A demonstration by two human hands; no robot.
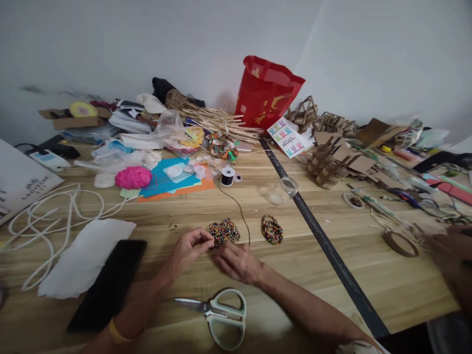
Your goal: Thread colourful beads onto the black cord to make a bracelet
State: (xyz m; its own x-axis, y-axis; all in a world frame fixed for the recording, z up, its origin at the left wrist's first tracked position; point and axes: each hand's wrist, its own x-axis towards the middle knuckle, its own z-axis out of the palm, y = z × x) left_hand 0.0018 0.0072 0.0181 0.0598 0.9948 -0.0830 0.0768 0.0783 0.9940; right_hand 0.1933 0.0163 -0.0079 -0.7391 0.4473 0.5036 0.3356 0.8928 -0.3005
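Note:
My left hand (191, 250) pinches at the near edge of a heap of small multicoloured beads (223, 230) on the wooden table (302, 265). My right hand (238, 261) lies just beside it, fingers curled low on the table and touching the same heap. Whether a thread is held between the fingers I cannot tell. A thin black cord (239, 209) runs from a black spool (227, 176) down to the hands. A second coil of strung beads (272, 229) lies to the right of the heap.
White-handled scissors (221, 312) lie close in front of me. A black phone (109, 282) and white paper (84, 255) sit at left, with white cord (55, 211). Pink yarn (133, 177), a red bag (266, 93) and cardboard pieces (328, 164) crowd the back. Another person's hand (455, 248) is at right.

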